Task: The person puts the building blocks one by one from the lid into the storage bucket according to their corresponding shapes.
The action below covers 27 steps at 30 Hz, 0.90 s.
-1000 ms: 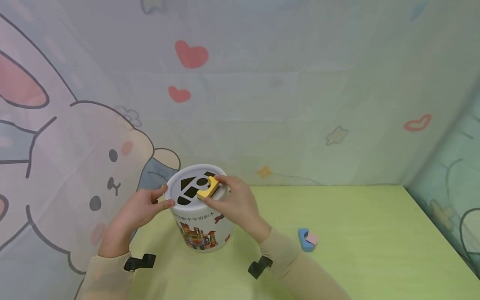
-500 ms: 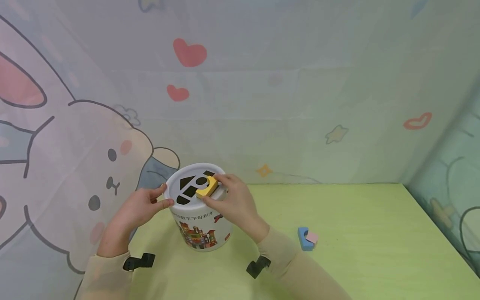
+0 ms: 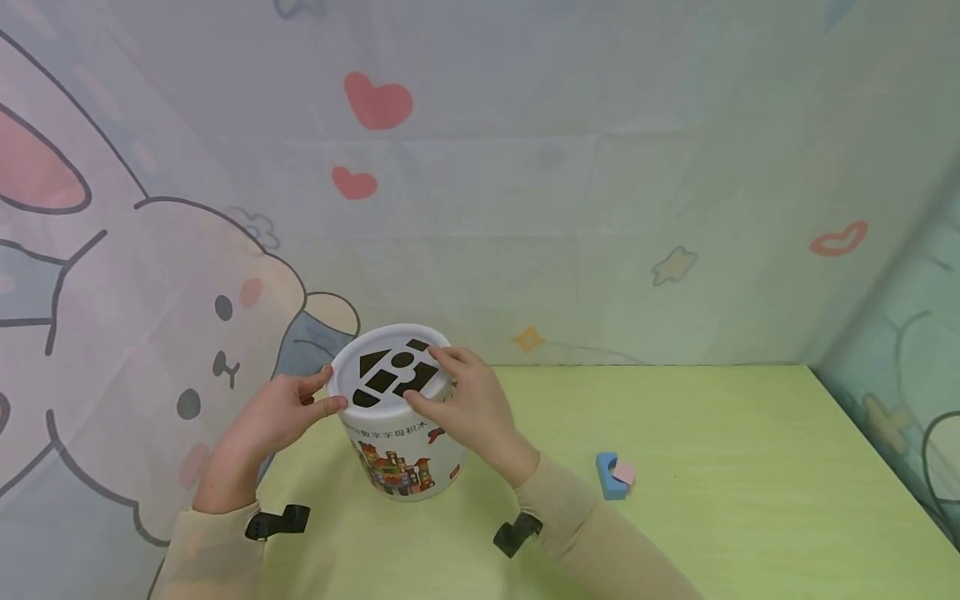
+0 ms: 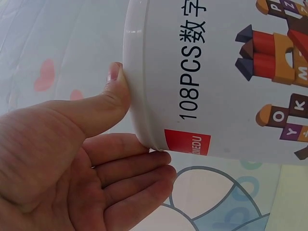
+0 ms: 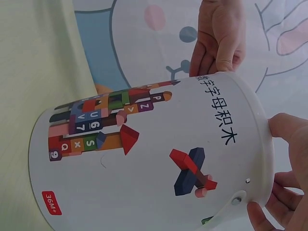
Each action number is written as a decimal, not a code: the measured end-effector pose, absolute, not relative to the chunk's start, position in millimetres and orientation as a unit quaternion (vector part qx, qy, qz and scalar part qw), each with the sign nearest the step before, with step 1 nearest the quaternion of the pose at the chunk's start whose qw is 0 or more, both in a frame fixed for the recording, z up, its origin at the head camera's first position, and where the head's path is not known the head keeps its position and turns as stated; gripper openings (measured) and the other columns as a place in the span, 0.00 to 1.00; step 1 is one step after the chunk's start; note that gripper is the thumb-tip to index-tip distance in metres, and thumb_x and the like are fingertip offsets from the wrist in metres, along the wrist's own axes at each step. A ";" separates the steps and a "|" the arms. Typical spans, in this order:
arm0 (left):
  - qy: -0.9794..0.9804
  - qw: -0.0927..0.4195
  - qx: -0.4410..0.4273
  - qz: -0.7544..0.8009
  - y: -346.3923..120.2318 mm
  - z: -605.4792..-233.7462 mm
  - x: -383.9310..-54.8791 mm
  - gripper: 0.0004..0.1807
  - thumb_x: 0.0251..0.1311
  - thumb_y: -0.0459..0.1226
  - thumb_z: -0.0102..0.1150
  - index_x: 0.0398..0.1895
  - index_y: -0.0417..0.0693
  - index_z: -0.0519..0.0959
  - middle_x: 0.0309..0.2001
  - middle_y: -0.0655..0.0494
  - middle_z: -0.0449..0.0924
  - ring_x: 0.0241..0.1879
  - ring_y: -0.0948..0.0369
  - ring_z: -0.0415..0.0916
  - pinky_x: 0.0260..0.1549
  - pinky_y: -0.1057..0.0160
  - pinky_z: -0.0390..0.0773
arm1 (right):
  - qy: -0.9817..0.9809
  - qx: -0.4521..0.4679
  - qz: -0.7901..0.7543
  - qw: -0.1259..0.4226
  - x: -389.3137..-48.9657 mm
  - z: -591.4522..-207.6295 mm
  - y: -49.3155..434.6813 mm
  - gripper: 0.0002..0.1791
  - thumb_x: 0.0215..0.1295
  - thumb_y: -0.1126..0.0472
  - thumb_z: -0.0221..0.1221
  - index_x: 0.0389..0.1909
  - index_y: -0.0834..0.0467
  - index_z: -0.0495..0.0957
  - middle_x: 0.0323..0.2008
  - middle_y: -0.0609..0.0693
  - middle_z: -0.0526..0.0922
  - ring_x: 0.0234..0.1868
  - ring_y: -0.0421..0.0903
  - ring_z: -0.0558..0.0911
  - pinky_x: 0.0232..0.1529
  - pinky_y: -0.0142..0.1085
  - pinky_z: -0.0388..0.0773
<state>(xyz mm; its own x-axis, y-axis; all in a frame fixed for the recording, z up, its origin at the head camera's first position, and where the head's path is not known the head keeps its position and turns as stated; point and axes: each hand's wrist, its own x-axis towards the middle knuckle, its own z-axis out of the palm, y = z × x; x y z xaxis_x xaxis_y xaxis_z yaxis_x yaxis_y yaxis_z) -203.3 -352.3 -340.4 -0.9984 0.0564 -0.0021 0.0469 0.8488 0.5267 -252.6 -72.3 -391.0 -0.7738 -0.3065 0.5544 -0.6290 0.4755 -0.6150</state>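
Note:
A white lidded block bucket (image 3: pixel 405 462) stands on the table, its pale lid (image 3: pixel 386 357) pierced by several dark cut-outs. My left hand (image 3: pixel 281 417) rests against the left of the rim, thumb and fingertips touching it; its fingers look loose in the left wrist view. My right hand (image 3: pixel 476 408) is at the lid's right side, thumb and forefinger spread on either side of the arch-shaped cut-out (image 3: pixel 417 381), holding nothing. A blue arch block (image 3: pixel 611 483) lies on the table to the right, with a small pink block (image 3: pixel 624 473) at its notch. No yellow block shows.
The green table (image 3: pixel 720 467) runs to the right of the bucket. Printed cloth (image 3: pixel 570 208) with a rabbit and hearts hangs behind and to the left. On the bucket's side, a handle (image 5: pixel 226 207) shows in the right wrist view.
The yellow arch block, earlier between my right thumb and forefinger at the arch-shaped cut-out, is gone from sight, and that cut-out now shows dark. Both hands have stayed almost still.

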 end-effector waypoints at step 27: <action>0.964 0.005 0.032 0.264 -349.4 -339.0 -201.7 0.44 0.72 0.55 0.68 0.79 0.38 0.66 0.62 0.25 0.78 0.42 0.47 0.75 0.34 0.53 0.73 | -0.786 0.257 0.562 0.023 -290.6 -417.1 42.4 0.25 0.79 0.54 0.65 0.72 0.54 0.79 0.66 0.51 0.83 0.65 0.52 0.81 0.61 0.49 0.80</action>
